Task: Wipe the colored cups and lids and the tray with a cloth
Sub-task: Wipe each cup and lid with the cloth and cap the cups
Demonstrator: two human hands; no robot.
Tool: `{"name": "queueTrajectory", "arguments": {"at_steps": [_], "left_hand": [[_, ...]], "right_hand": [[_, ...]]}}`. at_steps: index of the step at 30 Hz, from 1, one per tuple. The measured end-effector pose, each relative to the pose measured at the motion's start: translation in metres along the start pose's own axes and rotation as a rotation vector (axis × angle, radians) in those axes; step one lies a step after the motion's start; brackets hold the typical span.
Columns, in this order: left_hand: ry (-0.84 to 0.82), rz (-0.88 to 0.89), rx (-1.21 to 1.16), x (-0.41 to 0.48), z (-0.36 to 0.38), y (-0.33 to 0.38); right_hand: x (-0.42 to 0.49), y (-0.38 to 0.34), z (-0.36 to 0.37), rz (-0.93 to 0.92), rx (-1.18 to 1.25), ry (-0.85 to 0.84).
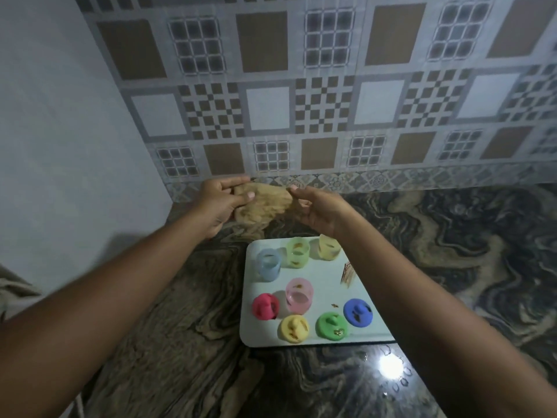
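Note:
A tan cloth (261,206) hangs stretched between both hands above the counter, behind the white tray (366,300). My left hand (221,205) grips its left edge and my right hand (318,209) pinches its right edge. On the tray stand a blue cup (269,263), a green cup (298,252), a yellow cup (328,248) partly behind my right forearm, and a pink cup (299,295). Along the tray's front lie a red lid (265,306), a yellow lid (294,328), a green lid (332,325) and a blue lid (358,312).
The tray sits on a dark marbled counter (452,251) against a patterned tiled wall (301,101). A plain wall (60,131) closes the left side. Small brown sticks (349,274) lie at the tray's right edge. A light glare (391,364) shines on the counter in front.

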State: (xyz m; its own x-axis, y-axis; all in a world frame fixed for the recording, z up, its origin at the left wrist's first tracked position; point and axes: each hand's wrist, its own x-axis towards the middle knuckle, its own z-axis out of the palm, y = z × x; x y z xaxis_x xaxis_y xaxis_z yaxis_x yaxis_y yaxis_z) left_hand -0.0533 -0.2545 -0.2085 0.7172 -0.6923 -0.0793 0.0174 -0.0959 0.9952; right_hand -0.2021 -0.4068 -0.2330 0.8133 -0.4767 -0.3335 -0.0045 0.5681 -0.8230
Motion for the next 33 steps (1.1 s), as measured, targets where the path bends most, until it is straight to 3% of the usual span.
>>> {"name": "queueTrajectory", "arguments": {"at_steps": [4,8,11,16,20,25,29,31,33], "left_hand": [[0.029,-0.041,0.015,-0.003,0.015,-0.009],[0.03,0.005,0.116,-0.009,0.026,-0.017],[0.027,0.076,0.373,-0.013,0.03,-0.021],[-0.045,0.228,0.818,-0.009,0.033,-0.03],[-0.075,0.255,0.82,0.001,0.036,-0.035],[-0.07,0.27,0.795,0.013,0.037,-0.039],[-0.006,0.224,0.639,0.02,0.04,-0.051],[-0.005,0.267,0.763,0.023,0.03,-0.069],[-0.173,0.279,1.074,0.02,0.018,-0.092]], "right_hand": [[-0.009,-0.011,-0.009,-0.016,-0.113,0.091],[-0.01,-0.014,-0.02,-0.256,-0.782,0.044],[-0.003,-0.014,-0.02,-0.394,-1.189,0.077],[0.015,-0.001,-0.038,-0.514,-1.453,0.159],[0.016,0.002,-0.042,-0.507,-1.497,0.058],[0.022,0.001,-0.043,-0.33,-1.371,-0.118],[0.025,0.014,-0.051,-0.281,-1.32,-0.076],[0.023,0.018,-0.054,-0.216,-1.177,-0.012],[0.023,0.021,-0.058,-0.149,-0.895,0.036]]}}
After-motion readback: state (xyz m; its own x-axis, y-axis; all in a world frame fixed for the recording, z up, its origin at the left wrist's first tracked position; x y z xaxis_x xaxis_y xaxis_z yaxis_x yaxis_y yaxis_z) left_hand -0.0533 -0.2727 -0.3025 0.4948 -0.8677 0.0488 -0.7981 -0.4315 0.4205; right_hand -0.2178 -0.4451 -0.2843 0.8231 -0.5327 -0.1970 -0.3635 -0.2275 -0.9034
